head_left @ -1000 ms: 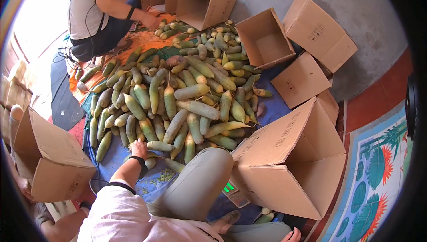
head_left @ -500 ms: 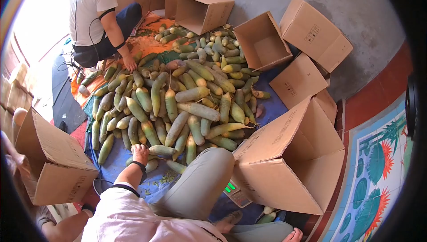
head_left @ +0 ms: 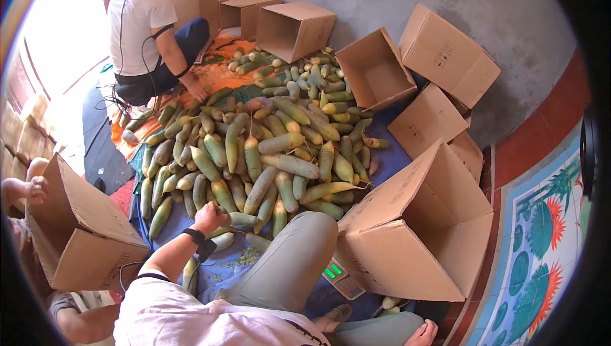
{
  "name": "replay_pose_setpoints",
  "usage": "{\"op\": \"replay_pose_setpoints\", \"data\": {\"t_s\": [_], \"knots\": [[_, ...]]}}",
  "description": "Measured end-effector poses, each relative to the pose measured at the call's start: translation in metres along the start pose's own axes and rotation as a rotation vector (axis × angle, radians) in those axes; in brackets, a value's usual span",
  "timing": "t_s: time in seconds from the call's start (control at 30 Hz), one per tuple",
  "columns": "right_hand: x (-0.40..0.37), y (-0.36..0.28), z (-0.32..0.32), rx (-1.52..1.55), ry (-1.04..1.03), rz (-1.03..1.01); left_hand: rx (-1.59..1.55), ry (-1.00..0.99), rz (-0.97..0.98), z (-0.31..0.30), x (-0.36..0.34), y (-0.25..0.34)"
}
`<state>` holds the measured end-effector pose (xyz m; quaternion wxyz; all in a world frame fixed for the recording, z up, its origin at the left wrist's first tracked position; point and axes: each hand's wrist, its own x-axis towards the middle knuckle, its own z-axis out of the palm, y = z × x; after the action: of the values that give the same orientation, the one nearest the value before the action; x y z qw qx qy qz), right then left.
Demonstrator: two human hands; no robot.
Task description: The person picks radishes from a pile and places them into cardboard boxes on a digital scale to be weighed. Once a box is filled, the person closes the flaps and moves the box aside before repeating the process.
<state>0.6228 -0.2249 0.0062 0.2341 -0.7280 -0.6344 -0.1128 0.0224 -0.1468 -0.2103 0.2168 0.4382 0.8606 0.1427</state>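
My left hand (head_left: pixel 209 218) reaches to the near edge of a large heap of green radishes. Its fingers are curled over the left end of a pale green radish (head_left: pixel 244 219). Another radish (head_left: pixel 222 242) lies just below the wrist, and one more (head_left: pixel 258 242) sits nearer my knee. At the bottom edge, my right hand (head_left: pixel 422 333) rests by my lower leg with fingers loosely apart and nothing visible in it. Beside my knee, a digital scale (head_left: pixel 344 280) with a lit green display sits partly under an open cardboard box (head_left: pixel 407 260).
A co-worker (head_left: pixel 143 34) crouches at the heap's far left, one hand at the radishes. Another person's hand (head_left: pixel 35 189) is by a cardboard box (head_left: pixel 95 260) on the left. More boxes (head_left: pixel 298 29) line the wall. A blue tarp (head_left: pixel 388 126) lies underneath.
My left hand has shifted slightly right, its fingers more curled at the radish. The person on the left has raised a hand above the box. The view has shifted slightly.
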Motion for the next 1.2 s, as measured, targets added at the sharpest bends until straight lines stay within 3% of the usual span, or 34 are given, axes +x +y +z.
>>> {"op": "replay_pose_setpoints", "data": {"t_s": [0.13,0.23,0.43,1.2], "knots": [[-0.003,0.004,0.002,-0.008,0.034,-0.016,-0.165,-0.097,-0.012,-0.026,-0.012,0.052],[-0.008,0.004,0.000,-0.003,0.057,-0.002,-0.180,0.008,0.128,-0.019,-0.011,0.068],[-0.019,0.012,-0.004,0.006,0.104,0.012,-0.277,-0.015,0.184,-0.026,-0.020,0.094],[-0.022,0.017,-0.005,0.017,0.151,0.014,-0.368,-0.037,0.226,-0.042,-0.047,0.118]]}}
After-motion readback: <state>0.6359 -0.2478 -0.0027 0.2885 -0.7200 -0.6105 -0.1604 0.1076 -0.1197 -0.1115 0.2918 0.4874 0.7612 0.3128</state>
